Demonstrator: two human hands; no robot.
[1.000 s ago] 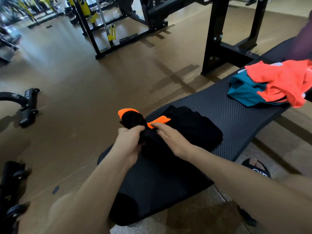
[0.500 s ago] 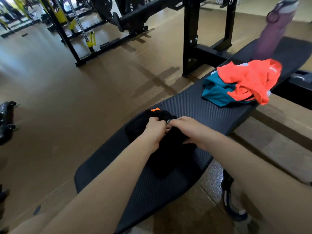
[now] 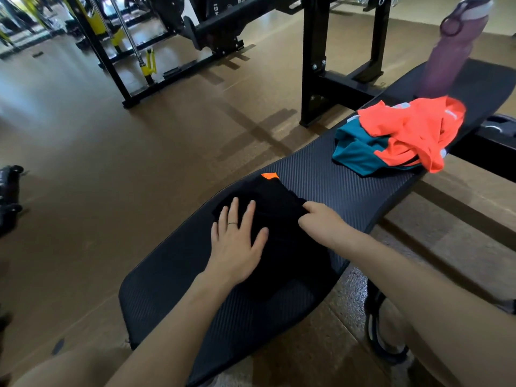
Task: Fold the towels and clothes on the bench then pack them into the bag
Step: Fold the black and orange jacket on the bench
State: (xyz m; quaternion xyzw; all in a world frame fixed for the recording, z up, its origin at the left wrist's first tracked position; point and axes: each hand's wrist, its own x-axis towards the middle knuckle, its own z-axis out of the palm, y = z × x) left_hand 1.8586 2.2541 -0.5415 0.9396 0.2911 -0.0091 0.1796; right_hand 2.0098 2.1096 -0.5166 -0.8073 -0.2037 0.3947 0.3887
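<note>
A black garment (image 3: 282, 216) with an orange tab at its far corner lies folded on the near end of the black ribbed bench (image 3: 321, 180). My left hand (image 3: 237, 241) rests flat on its left part, fingers spread, a ring on one finger. My right hand (image 3: 318, 219) pinches the garment's right edge. Farther along the bench lies a crumpled heap: an orange garment (image 3: 413, 129) on top of a teal one (image 3: 354, 152). No bag can be made out.
A purple water bottle (image 3: 455, 48) stands on the bench behind the heap. Black rack posts (image 3: 312, 60) rise beyond the bench, with yellow-and-black gym machines (image 3: 111, 51) at the back left. Brown floor surrounds the bench. A sandalled foot (image 3: 388, 333) is under my right arm.
Both hands were gathering the black garment with orange parts showing; now it lies flatter, my left hand has opened flat on it and my right grips its right edge.
</note>
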